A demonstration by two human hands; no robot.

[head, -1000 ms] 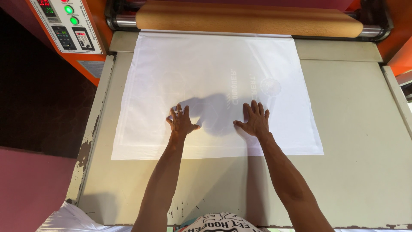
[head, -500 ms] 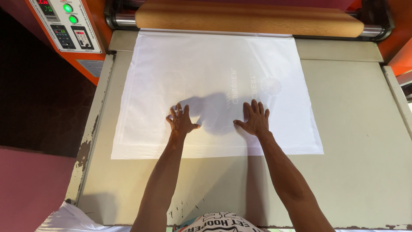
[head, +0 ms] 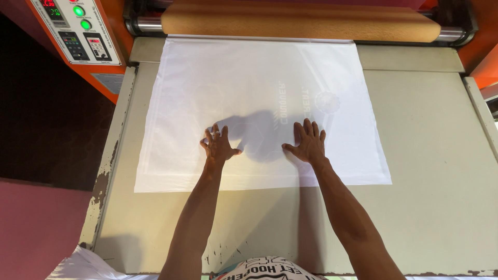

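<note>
A large white sheet of fabric (head: 218, 88) lies flat on the pale grey feed table (head: 430, 171) of a roller press. Faint mirrored print shows through it right of centre. My left hand (head: 219, 146) rests palm down on the sheet's near middle, fingers spread. My right hand (head: 308, 142) lies flat beside it, a hand's width to the right, fingers also spread. Both hands hold nothing. The sheet's far edge meets the brown roller (head: 301, 22) at the back.
An orange control panel (head: 78, 31) with green lamps, red displays and keypads sits at the back left. The table's left edge (head: 106, 176) has chipped paint. White cloth (head: 83, 264) lies at the near left corner. Orange machine housing (head: 480, 52) rises at the right.
</note>
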